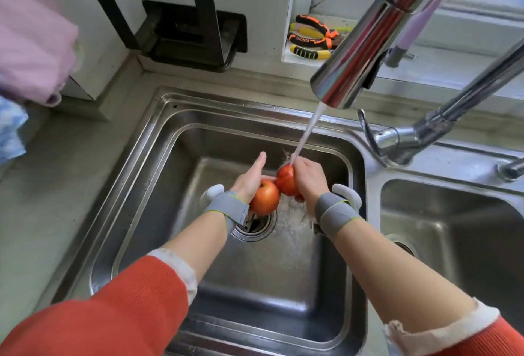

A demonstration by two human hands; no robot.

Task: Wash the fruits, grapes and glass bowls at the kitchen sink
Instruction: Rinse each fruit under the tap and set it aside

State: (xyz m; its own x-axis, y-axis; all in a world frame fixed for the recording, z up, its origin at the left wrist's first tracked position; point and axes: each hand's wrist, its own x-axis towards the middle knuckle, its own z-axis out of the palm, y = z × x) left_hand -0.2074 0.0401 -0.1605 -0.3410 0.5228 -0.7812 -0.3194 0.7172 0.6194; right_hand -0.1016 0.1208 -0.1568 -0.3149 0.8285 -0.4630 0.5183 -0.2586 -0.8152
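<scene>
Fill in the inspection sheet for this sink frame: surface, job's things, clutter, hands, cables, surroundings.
Surface: steel left sink basin, wet; drain below the hands.
Job's things: two red fruits, near fruit and far fruit, touching; water stream from the faucet lands on the far one. No grapes or glass bowls in view.
Clutter: pliers on the window ledge.
Hands: left hand against the near fruit, fingers extended; right hand wrapped on the far fruit; grey wrist bands on both.
Cables: nothing seen.
Surroundings: black wall rack, pink cloth, second basin.

two apples (pixel 276 191) touching over the sink (pixel 158 174) drain (pixel 256 225), faucet (pixel 365 43) above right, pliers (pixel 312 36) behind
</scene>
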